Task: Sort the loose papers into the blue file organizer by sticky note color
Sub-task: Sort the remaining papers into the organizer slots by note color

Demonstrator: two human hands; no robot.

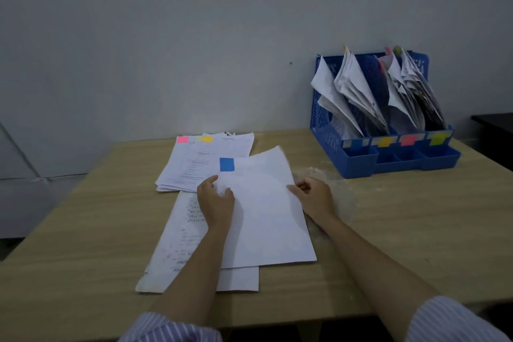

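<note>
organizer (pixel 358 166) blue | sticky note (pixel 226 164) blue | sheet (pixel 266 208) white | sleeves (pixel 455 322) striped

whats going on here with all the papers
A person is sorting papers at a wooden table. Both hands, left hand and right hand, hold a sheet with a blue sticky note. More tagged sheets wait in a stack. The blue file organizer, far right, already holds papers.

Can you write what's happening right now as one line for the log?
left hand: holds blue-note paper | right hand: pinches its right edge | stack: waiting | organizer: part filled
</note>
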